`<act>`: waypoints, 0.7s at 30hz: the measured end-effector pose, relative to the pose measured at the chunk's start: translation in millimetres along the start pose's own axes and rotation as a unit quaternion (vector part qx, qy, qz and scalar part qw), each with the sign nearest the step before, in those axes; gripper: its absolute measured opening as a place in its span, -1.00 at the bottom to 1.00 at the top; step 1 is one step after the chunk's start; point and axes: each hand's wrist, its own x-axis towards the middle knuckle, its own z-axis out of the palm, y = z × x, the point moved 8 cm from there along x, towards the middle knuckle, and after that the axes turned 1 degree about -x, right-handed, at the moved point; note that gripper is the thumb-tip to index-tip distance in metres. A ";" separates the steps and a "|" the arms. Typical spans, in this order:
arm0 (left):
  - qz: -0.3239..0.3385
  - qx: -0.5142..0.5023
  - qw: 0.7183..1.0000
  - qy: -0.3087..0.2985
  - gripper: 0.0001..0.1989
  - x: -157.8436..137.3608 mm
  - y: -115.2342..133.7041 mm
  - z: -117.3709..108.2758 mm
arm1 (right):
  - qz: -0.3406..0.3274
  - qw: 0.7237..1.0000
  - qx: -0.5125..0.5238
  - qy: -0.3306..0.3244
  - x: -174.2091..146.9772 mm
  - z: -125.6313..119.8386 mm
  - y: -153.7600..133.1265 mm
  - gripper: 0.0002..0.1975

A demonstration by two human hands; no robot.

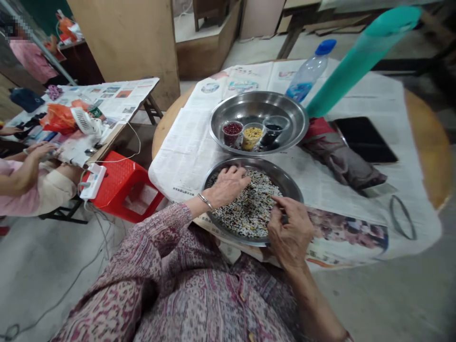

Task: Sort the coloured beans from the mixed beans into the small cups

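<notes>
A steel basin (289, 181) at the table's near edge holds a mix of white, black, yellow and reddish grains or beans (245, 213). Over its left side lies my left hand (231, 185), fingers spread and touching the mix, a bracelet on the wrist. At the right rim my right hand (291, 228) has thumb and index finger bent close together; anything pinched there is too small to make out. Behind stands a second steel basin (261, 100) with three clear cups: dark red beans (232, 129), yellow beans or kernels (252, 133) and black beans (273, 128).
Newspaper (185, 142) covers the round table. Behind and right are a water bottle (309, 71), a tall green tube-like object (363, 61), a grey-red cloth bundle (342, 159), a black tablet (365, 138) and a dark loop (402, 217). A red stool (119, 183) and other people are left.
</notes>
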 end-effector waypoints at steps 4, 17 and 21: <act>-0.053 -0.042 0.997 -0.033 -0.68 -29.1 -11.7 -9.2 | 0.004 1.000 -0.005 -0.004 -0.1 -0.1 -1.4 -0.73; 0.146 -0.118 0.982 -0.033 -0.73 -47.6 72.6 1.7 | -0.007 1.000 -0.024 -0.007 0.4 -4.8 -7.5 -0.70; 0.155 -0.073 0.985 0.003 -0.74 -23.1 73.6 1.6 | -0.002 1.000 -0.022 0.004 0.0 -6.0 -6.4 -0.71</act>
